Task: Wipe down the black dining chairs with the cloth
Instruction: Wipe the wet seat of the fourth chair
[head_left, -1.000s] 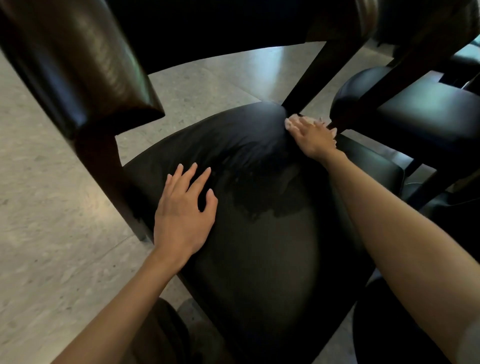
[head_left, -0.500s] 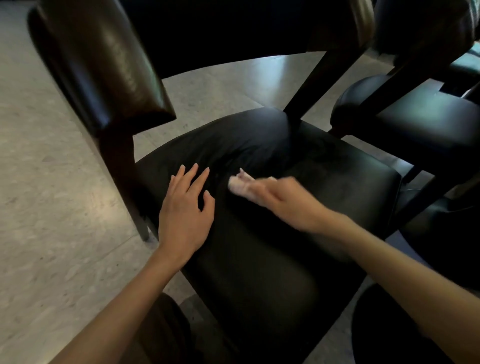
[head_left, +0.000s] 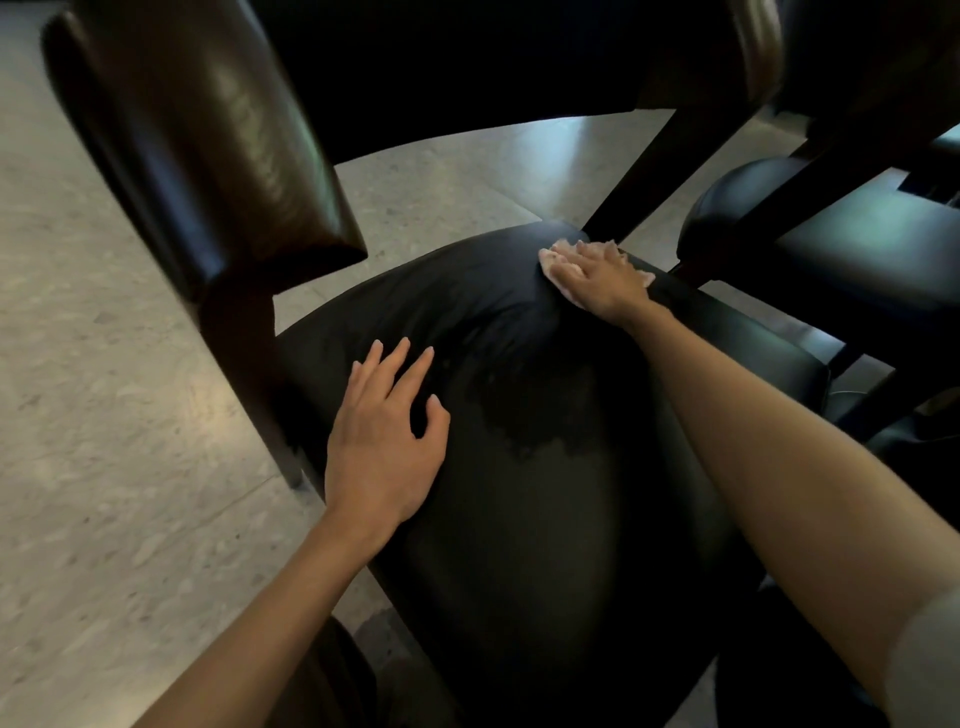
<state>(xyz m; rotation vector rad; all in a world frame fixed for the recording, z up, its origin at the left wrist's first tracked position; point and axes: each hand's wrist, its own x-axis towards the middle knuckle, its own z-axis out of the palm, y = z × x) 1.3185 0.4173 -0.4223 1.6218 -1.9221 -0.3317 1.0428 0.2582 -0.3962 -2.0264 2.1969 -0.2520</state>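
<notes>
- Right hand (head_left: 597, 283) lies flat on the pale pink cloth (head_left: 549, 266) at the far corner of the black chair seat (head_left: 545, 545) — grip slack, fingers straight, pressing down.
- Left hand (head_left: 382, 447) rests spread near the seat's left edge, holding nothing.
- A damp patch (head_left: 545, 426) shows mid-seat.

Two arms in shot, bare from wrist to well past elbow. L hand (head_left: 384, 447) & R hand (head_left: 597, 283): short, neat nails. R upper arm, off the near-right corner of the chair seat (head_left: 545, 545): edge of a sleeve (head_left: 930, 654), pale grey-white, plain, soft hem. Off the seat's near-left corner: dark rounded cloth, prob. a trouser knee (head_left: 332, 680), too dim for detail.
</notes>
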